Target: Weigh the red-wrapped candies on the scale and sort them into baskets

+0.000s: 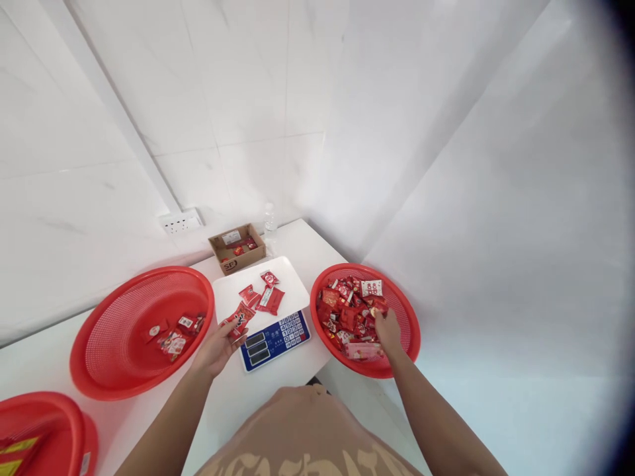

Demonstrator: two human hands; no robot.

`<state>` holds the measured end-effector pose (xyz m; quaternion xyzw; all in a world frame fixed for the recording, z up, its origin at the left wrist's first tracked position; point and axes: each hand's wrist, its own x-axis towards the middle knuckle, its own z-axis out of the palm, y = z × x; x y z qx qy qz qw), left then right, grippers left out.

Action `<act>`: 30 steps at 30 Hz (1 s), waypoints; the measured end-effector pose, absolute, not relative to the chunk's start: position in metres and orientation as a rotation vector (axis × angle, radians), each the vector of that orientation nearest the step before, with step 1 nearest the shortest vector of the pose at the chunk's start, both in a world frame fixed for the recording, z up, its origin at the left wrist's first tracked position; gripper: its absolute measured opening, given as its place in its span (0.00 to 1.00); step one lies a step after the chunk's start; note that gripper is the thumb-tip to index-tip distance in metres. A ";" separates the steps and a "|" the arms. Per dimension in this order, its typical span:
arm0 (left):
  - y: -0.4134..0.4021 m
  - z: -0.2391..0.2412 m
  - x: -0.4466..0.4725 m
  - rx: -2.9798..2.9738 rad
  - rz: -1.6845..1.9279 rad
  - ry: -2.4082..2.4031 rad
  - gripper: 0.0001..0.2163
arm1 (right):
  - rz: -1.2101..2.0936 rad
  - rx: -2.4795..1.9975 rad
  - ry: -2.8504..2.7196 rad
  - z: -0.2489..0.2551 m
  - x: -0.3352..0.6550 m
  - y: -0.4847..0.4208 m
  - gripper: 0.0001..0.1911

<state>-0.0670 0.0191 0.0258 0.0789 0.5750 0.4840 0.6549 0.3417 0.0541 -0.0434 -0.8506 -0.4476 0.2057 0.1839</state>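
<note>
My left hand [219,345] is closed on a red snack packet [240,321], held over the front left corner of the white weighing scale [292,281]. Several small red packets, among them a flat one [270,300], lie on the scale's pan. My right hand [387,330] reaches into the right red basket [415,330], which is heaped with red-wrapped snacks [350,317]. Its fingers are pinched at a small red packet [380,305] on top of the heap; part of that packet is hidden by the fingers.
Left of the scale stands a red basket [99,330] with a few packets inside. Another red basket [74,423] sits at the lower left. Behind the scale are a cardboard box [243,263] and a clear bottle [269,221]. A power socket [181,222] is on the wall.
</note>
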 end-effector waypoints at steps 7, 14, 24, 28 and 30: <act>0.014 0.022 -0.062 0.179 1.059 1.313 0.01 | 1.337 -1.638 -1.061 -0.004 0.249 0.091 0.19; 0.005 0.022 -0.051 0.235 0.990 1.308 0.03 | 1.579 -1.436 -1.034 0.011 0.190 0.106 0.31; -0.010 0.016 -0.005 0.764 0.664 1.182 0.16 | 2.087 -1.210 -1.327 0.013 0.172 0.022 0.31; -0.013 0.019 0.010 0.893 0.598 1.166 0.17 | 2.034 -1.333 -1.399 0.020 0.179 0.010 0.21; -0.013 0.022 0.014 0.904 0.600 1.184 0.16 | 1.980 -1.357 -1.410 0.022 0.184 0.007 0.19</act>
